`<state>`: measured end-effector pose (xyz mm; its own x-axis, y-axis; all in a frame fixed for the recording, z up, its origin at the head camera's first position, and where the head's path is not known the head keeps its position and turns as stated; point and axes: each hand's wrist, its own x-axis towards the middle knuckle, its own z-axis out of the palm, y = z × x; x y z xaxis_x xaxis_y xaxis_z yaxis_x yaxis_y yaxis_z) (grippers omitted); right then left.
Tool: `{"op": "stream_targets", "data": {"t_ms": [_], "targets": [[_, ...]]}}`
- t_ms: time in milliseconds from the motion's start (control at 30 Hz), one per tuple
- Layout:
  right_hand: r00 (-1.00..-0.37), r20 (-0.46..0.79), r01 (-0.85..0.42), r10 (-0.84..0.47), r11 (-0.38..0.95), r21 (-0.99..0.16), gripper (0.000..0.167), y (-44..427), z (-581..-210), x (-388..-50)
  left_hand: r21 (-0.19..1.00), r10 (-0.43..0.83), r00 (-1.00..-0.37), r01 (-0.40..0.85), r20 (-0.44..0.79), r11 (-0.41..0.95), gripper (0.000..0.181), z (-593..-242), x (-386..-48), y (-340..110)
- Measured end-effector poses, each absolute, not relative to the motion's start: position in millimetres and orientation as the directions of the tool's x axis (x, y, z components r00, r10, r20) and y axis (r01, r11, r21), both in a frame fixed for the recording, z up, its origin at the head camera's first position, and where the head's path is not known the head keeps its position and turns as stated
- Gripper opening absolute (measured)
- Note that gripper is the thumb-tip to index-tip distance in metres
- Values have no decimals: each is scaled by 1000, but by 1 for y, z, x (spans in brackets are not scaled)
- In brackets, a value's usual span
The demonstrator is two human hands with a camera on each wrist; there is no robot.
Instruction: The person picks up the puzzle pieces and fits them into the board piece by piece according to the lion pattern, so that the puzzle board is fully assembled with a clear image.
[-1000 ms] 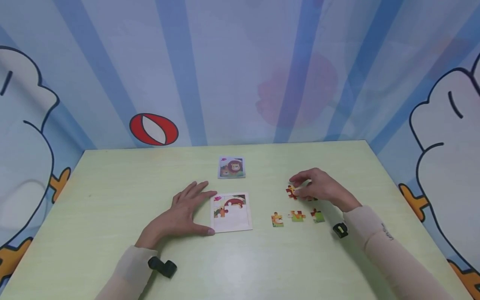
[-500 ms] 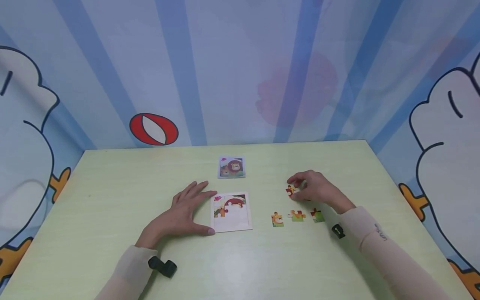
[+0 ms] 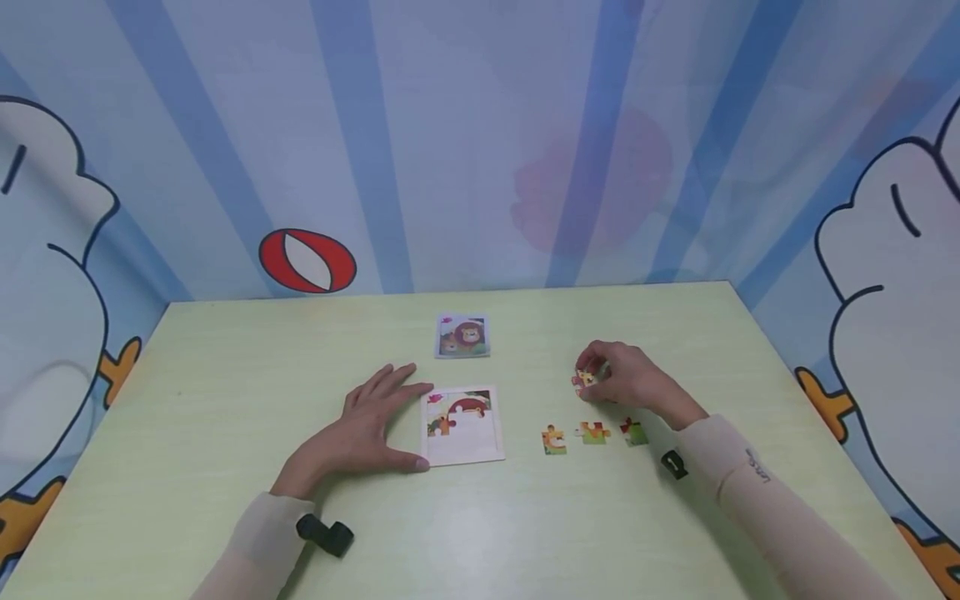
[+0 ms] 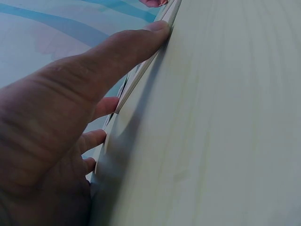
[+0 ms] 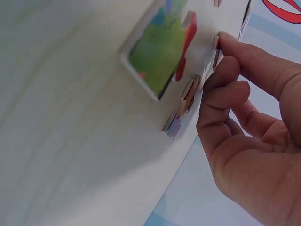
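Observation:
My left hand (image 3: 360, 429) lies on the table with fingers spread; its thumb and index fingertip touch the left edge of a white puzzle frame (image 3: 472, 446), partly filled at the top and left. In the left wrist view, the left hand (image 4: 61, 103) has its thumb against the frame's side. My right hand (image 3: 633, 379) pinches a red and yellow puzzle piece (image 3: 582, 380) between thumb and fingers. The right wrist view has the right hand (image 5: 254, 113) with curled fingers at the piece (image 5: 217, 57), and a green piece (image 5: 157, 52) near the camera.
Three loose pieces lie in a row right of the frame: one with orange (image 3: 554, 439), one orange and green (image 3: 595, 432), one green (image 3: 633, 431). A lion picture card (image 3: 462, 336) lies behind the frame. The right wrist view has another piece (image 5: 173, 125) beside the right hand.
The right hand has shifted slightly left and its fingers have closed in on the red and yellow piece. The left hand and the frame have stayed in place.

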<state>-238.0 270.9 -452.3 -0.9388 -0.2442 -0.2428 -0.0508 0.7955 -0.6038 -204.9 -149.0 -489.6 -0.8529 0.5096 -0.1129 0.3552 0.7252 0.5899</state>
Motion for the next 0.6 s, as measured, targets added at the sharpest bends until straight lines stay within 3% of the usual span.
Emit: {"op": "stream_targets", "data": {"t_ms": [400, 600], "targets": [[-967, -178, -31, -184, 774, -632, 16, 277, -450, -235, 588, 514, -850, 360, -113, 724, 104, -489, -204, -148], [-974, -156, -22, -166, 751, -660, 19, 279, -447, -234, 586, 517, -849, 364, -111, 724, 104, -489, -205, -149]]}}
